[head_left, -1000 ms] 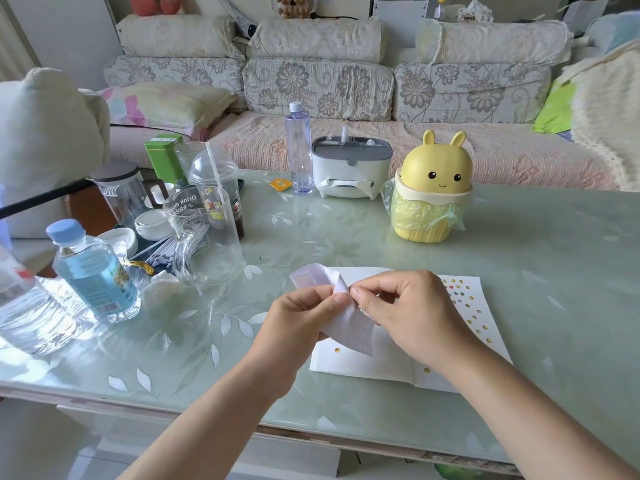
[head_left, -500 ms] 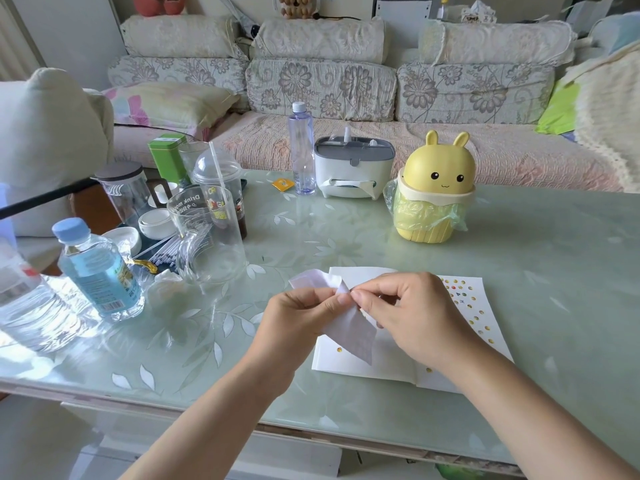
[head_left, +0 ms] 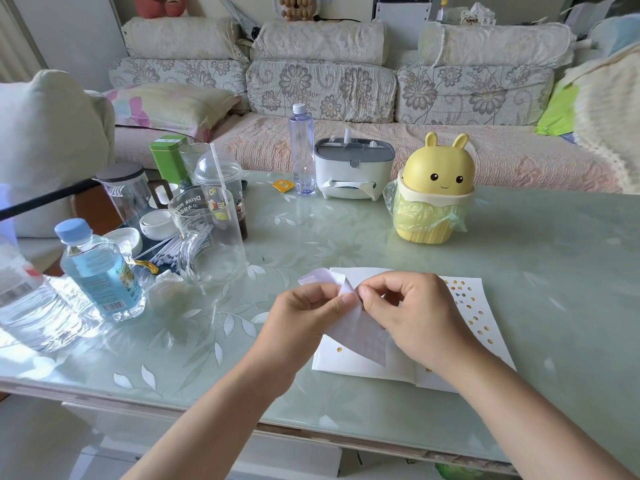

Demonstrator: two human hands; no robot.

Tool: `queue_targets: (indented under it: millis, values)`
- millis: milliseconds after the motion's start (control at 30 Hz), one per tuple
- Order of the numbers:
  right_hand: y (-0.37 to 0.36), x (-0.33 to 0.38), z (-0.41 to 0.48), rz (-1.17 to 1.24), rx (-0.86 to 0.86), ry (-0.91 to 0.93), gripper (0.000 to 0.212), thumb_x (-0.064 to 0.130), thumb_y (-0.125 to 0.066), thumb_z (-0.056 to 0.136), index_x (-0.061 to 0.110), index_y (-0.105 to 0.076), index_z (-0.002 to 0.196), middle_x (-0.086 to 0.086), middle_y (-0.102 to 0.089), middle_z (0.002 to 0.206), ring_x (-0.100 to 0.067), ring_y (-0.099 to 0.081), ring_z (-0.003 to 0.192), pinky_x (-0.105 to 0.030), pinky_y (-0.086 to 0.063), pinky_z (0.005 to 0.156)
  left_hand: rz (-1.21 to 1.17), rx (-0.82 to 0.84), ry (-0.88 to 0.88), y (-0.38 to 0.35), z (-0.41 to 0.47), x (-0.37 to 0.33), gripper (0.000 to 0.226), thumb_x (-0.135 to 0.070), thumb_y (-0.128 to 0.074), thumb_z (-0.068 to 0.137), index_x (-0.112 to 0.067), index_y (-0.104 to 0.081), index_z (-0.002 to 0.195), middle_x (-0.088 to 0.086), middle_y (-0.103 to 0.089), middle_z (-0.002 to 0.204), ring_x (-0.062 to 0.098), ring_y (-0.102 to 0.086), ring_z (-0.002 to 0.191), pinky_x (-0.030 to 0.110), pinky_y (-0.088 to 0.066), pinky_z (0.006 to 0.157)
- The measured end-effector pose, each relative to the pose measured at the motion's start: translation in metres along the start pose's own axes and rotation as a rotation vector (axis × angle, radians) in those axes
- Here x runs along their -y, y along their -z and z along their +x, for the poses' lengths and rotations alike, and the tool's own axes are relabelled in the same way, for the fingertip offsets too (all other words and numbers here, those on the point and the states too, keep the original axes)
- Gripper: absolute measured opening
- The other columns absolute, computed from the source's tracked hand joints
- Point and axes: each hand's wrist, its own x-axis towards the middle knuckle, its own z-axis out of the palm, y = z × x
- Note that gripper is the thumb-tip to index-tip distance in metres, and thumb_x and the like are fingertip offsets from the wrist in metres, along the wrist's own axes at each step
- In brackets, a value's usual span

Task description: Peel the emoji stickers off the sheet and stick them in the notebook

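Observation:
An open white notebook (head_left: 346,360) lies on the glass table in front of me, with several small emoji stickers on its right page (head_left: 474,306) and one on the left page. Above it I hold a curled white sticker sheet (head_left: 360,336). My left hand (head_left: 304,320) pinches the sheet's upper edge between thumb and forefinger. My right hand (head_left: 415,317) pinches at the same spot from the right, fingertips nearly touching the left ones. Whether a sticker sits between the right fingertips is hidden.
A large glass mug (head_left: 207,237), a blue-capped bottle (head_left: 100,271), a lidded drink cup (head_left: 221,192) and small dishes crowd the table's left. A yellow bunny bin (head_left: 433,192), a tissue box (head_left: 353,171) and a tall bottle (head_left: 303,150) stand behind. A sofa runs beyond.
Both hands stay pinched on the sheet at the same place; the sheet hangs slightly differently and the view has shifted a little.

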Motion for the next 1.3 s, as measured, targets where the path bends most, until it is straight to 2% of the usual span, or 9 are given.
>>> queue_targets:
  millis: [300,400,500,633,700,833,933,1133,1300]
  values:
    - [0.000,-0.004,0.004,0.072,-0.058,-0.043,0.015,0.021,-0.071,0.089,0.024,-0.077,0.076,0.012,-0.067,0.061,-0.009,-0.053,0.051,-0.027,-0.050,0.059,0.184,-0.149,0.015,0.001,0.004,0.003,0.014,-0.013,-0.063,0.095,-0.008,-0.069,0.084,0.001,-0.072,0.078,0.012,-0.060,0.072,0.020,-0.046,0.068]
    - [-0.002,-0.020,0.004,-0.365,-0.187,0.272,0.017,0.022,-0.068,0.083,0.024,-0.070,0.066,0.014,-0.059,0.062,-0.007,-0.046,0.050,-0.023,-0.042,0.050,0.240,-0.402,-0.016,0.012,0.011,0.005,0.016,-0.017,-0.064,0.094,-0.015,-0.070,0.079,-0.008,-0.066,0.067,0.006,-0.052,0.059,0.023,-0.039,0.059]
    - [-0.012,-0.045,0.001,-0.723,-0.014,0.499,0.022,0.022,-0.056,0.078,0.022,-0.062,0.057,0.004,-0.052,0.058,-0.019,-0.051,0.047,-0.023,-0.035,0.041,0.252,-0.524,-0.032,0.026,0.015,0.001,0.015,-0.018,-0.063,0.093,-0.014,-0.069,0.080,-0.010,-0.058,0.063,0.004,-0.043,0.053,0.020,-0.032,0.050]
    - [-0.024,-0.060,-0.005,-0.915,0.265,0.563,0.024,0.017,-0.071,0.063,0.020,-0.053,0.048,0.006,-0.040,0.053,-0.018,-0.035,0.042,-0.021,-0.021,0.041,0.172,-0.499,-0.009,0.035,0.015,0.001,0.013,-0.034,-0.067,0.082,-0.022,-0.071,0.077,-0.004,-0.066,0.074,0.014,-0.055,0.072,0.034,-0.046,0.073]
    - [-0.022,-0.065,-0.007,-0.901,0.277,0.546,0.025,0.021,-0.070,0.068,0.019,-0.053,0.049,0.007,-0.036,0.055,-0.019,-0.033,0.043,-0.021,-0.022,0.041,0.139,-0.454,0.014,0.036,0.015,0.002,0.014,-0.037,-0.066,0.079,-0.024,-0.071,0.077,-0.002,-0.068,0.078,0.017,-0.057,0.077,0.038,-0.049,0.080]
    - [-0.016,-0.076,-0.015,-0.830,0.283,0.541,0.037,0.033,-0.053,0.095,0.020,-0.064,0.062,0.007,-0.044,0.063,-0.019,-0.045,0.050,-0.022,-0.028,0.046,-0.010,-0.350,0.021,0.034,0.016,0.005,0.008,-0.014,-0.064,0.097,-0.012,-0.069,0.092,0.002,-0.071,0.083,0.012,-0.065,0.077,0.036,-0.057,0.087]
    - [-0.014,-0.072,-0.017,-0.733,0.281,0.468,0.020,0.034,-0.057,0.084,0.026,-0.064,0.067,0.009,-0.048,0.066,-0.013,-0.044,0.053,-0.021,-0.031,0.049,-0.037,-0.306,0.001,0.029,0.015,0.007,0.012,-0.011,-0.063,0.097,-0.011,-0.073,0.103,0.004,-0.076,0.091,0.010,-0.066,0.079,0.027,-0.057,0.081]
    - [0.003,-0.037,-0.001,-0.261,-0.091,0.352,0.016,0.030,-0.060,0.082,0.026,-0.065,0.068,0.015,-0.055,0.065,-0.011,-0.046,0.052,-0.025,-0.041,0.053,-0.054,-0.267,0.023,0.017,0.016,0.011,0.019,-0.007,-0.060,0.098,-0.014,-0.076,0.105,0.005,-0.078,0.097,0.010,-0.070,0.084,0.029,-0.060,0.081]
    - [-0.005,-0.020,0.008,-0.154,-0.237,0.354,0.022,0.036,-0.062,0.092,0.025,-0.079,0.101,0.016,-0.063,0.085,-0.003,-0.049,0.057,-0.020,-0.042,0.057,-0.078,-0.139,0.065,0.006,0.013,0.015,0.021,-0.003,-0.059,0.097,-0.013,-0.074,0.107,0.014,-0.076,0.105,0.023,-0.070,0.091,0.036,-0.061,0.083]
